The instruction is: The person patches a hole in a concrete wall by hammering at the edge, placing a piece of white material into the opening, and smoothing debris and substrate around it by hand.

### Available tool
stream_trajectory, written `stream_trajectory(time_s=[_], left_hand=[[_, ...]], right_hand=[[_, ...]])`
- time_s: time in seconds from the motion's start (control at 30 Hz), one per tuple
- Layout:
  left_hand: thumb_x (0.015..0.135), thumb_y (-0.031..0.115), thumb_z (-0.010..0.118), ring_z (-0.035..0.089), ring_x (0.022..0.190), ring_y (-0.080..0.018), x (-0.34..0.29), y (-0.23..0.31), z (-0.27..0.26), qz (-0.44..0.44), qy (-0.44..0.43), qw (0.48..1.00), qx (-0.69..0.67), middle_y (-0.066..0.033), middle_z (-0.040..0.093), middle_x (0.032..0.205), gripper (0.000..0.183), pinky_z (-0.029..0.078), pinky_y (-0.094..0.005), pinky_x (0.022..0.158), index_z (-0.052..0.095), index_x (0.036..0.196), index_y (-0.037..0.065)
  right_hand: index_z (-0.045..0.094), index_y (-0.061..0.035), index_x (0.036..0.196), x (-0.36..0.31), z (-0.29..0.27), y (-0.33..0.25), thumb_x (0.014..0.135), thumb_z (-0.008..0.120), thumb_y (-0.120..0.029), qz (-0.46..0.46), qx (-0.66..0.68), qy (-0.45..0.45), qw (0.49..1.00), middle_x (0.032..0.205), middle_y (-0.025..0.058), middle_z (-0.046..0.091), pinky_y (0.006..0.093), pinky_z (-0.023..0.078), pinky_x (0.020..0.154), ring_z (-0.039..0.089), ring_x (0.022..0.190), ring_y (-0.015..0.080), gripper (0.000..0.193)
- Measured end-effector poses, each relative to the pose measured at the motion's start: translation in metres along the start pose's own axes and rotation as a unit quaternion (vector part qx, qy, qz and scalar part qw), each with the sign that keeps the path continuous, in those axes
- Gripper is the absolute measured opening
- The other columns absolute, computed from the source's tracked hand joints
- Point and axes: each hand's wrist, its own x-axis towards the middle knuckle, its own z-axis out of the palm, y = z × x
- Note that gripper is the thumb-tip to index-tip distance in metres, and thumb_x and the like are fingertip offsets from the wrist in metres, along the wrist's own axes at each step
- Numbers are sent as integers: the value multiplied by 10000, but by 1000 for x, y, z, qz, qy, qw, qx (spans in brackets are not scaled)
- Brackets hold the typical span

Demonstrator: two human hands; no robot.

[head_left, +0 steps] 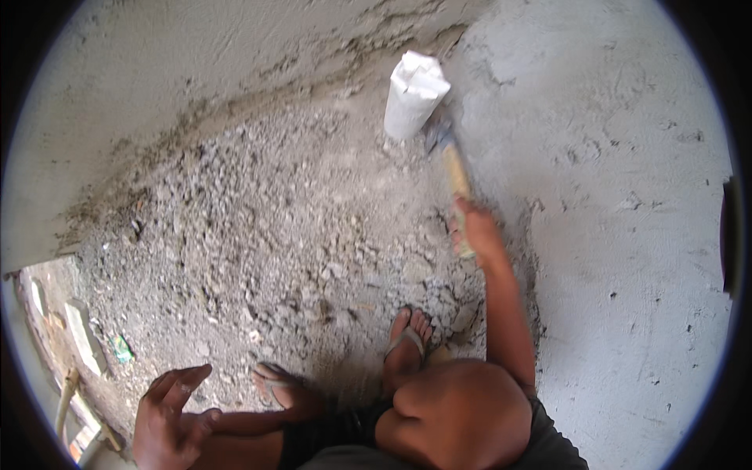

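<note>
Our rt hand (475, 229) is wrapped tight around the wood handle of a tool (457, 168). The tool points up and away from us, w/ its gray head down low, just beside the foot of a white pipe (402, 116). The head is blurry, so we can't tell if it touches the pipe. The pipe stands up in the dirt (356, 157), w/ crumpled white stuff (421, 76) on top. Our lft hand (168, 423) is up by our leg, w/ fingers apart and a bit bent. Lots of little rocks (251, 211) lie btwn us and the wall (204, 55). We've got sandals (406, 338) on our feet. Off to the lft, a bit of green trash (121, 348) lies near a long white block (84, 335).
</note>
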Motion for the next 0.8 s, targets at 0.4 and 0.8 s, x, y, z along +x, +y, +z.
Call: stream_trajectory(time_s=[0.4, 0.8], left_hand=[[783, 199, 725, 654, 1020, -443, -2, 4, -7, -65, -24, 997, 35, -252, 673, 1129, 519, 518, -465, 897, 622, 1239, -29], [777, 216, 738, 640, 997, -431, 3, 2, -4, 9, -35, 998, 43, -238, 673, 1130, 549, 511, -482, 885, 611, 1251, -31]], right_hand=[[580, -49, 1070, 33, -2, 61, 1022, 544, -421, -85, -65, 24, 994, 653, 2, 504, 303, 411, 420, 479, 490, 113, 376], [568, -44, 1031, -2, 15, 49, 1027, 529, -459, -62, 55, 4, 997, 647, 6, 499, 271, 384, 392, 441, 447, 105, 417]])
